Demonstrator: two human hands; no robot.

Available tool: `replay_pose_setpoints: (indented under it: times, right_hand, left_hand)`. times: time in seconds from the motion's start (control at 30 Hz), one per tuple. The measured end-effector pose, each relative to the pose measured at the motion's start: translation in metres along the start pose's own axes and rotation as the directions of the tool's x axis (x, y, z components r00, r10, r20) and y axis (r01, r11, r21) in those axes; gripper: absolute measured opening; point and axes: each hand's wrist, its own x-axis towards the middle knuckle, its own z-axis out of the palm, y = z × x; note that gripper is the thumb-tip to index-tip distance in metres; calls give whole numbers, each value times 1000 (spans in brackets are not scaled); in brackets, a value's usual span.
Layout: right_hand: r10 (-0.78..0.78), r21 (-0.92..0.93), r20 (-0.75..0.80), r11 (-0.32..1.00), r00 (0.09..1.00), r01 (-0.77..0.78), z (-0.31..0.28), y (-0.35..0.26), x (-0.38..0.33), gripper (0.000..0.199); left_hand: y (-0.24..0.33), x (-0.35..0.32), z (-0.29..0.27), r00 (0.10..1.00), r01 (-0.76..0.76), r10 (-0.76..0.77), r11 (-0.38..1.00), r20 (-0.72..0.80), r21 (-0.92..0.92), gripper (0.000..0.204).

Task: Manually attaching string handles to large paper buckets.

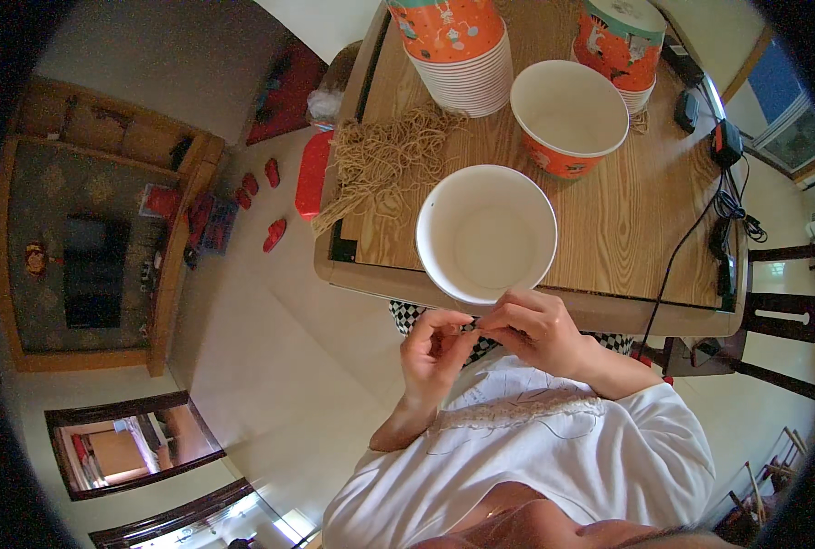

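Observation:
My left hand (437, 355) and my right hand (543, 331) meet just off the table's front edge, fingertips pinched together. Whatever lies between them is too small to make out. Right beyond my fingers a white-lined paper bucket (488, 240) stands near the edge, its open mouth toward me. Behind it to the right is a second paper bucket (569, 114), orange outside and white within. A tangled heap of tan string (394, 151) lies to the left of the buckets, with strands trailing toward the table's left edge.
A tall stack of orange-printed paper buckets (458, 69) rises at the back of the wooden table (618, 242). Another stack (620, 46) stands at the far right. Black cables and adapters (726, 145) run along the right edge. A red stool (313, 174) is beside the table's left side.

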Motion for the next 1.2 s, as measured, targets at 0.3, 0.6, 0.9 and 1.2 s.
replay_pose_setpoints:
  times: [0.3,0.6,0.9,1.2]
  right_hand:
    - [-17,-38,48,999,999,19,-11,1,0,9]
    - [105,74,44,991,994,-108,-24,-6,2,29]
    - [-25,51,23,998,999,24,-23,3,-1,21]
    - [-22,30,-1,999,1000,22,-17,-1,1,11]
  left_hand:
    - [-1,6,-3,983,-185,179,934,48,305,15]
    - [-2,3,-1,998,-58,57,981,7,183,11]
    - [2,6,5,994,-70,63,995,85,75,8]
    - [7,4,9,998,-27,15,981,63,192,6]
